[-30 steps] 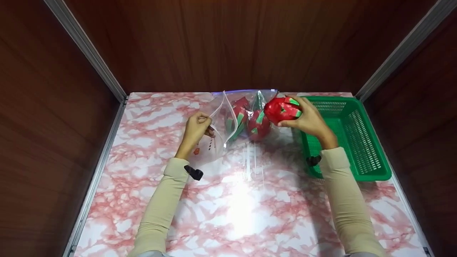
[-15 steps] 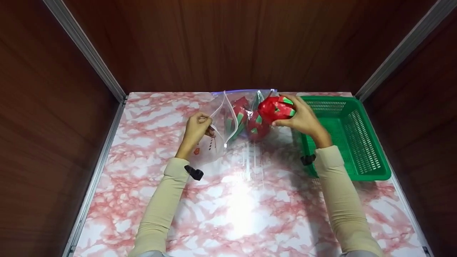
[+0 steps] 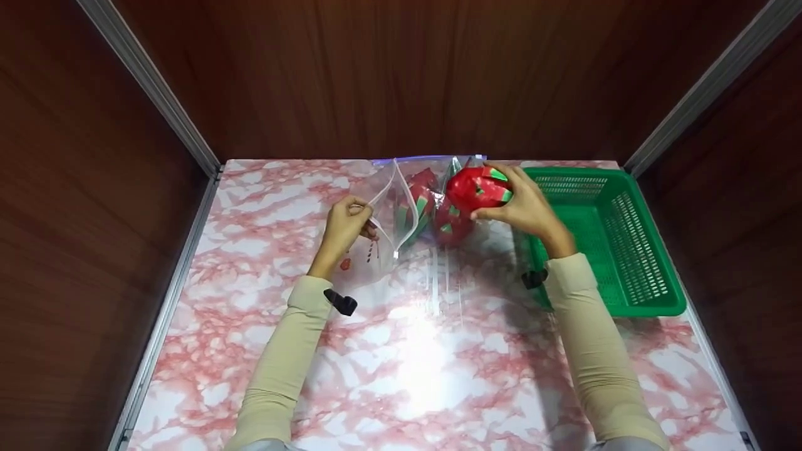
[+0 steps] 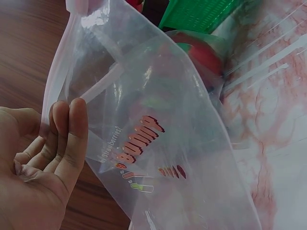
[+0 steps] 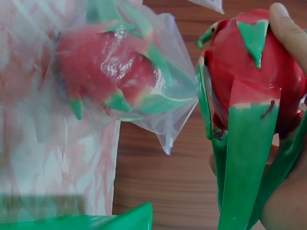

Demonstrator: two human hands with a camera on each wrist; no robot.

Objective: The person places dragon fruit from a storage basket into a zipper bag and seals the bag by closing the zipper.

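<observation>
My left hand point(image 3: 348, 222) pinches the rim of a clear zip bag point(image 4: 158, 143) with printed lettering. The bag's white-edged mouth gapes toward the right in the head view. With fingers and thumb, my right hand point(image 3: 532, 210) grips a red dragon fruit point(image 3: 473, 188) with green scales, raised to the right of that mouth. The right wrist view shows this fruit's long green scales pointing down. Behind and below it lie a bagged dragon fruit point(image 3: 454, 228) and another dragon fruit point(image 3: 418, 200), seen through clear plastic. How many bags cover them I cannot tell.
A green perforated basket point(image 3: 667, 269) stands at the right of the marbled table point(image 3: 301, 376). A purple zip strip point(image 3: 432, 158) runs along the table's back edge. Dark wood panels point(image 3: 401, 81) with metal corner rails enclose the back and sides.
My right hand has carried the dragon fruit a short way left, toward the bag's mouth and partly over the bagged fruit. My left hand and its bag have stayed in place.
</observation>
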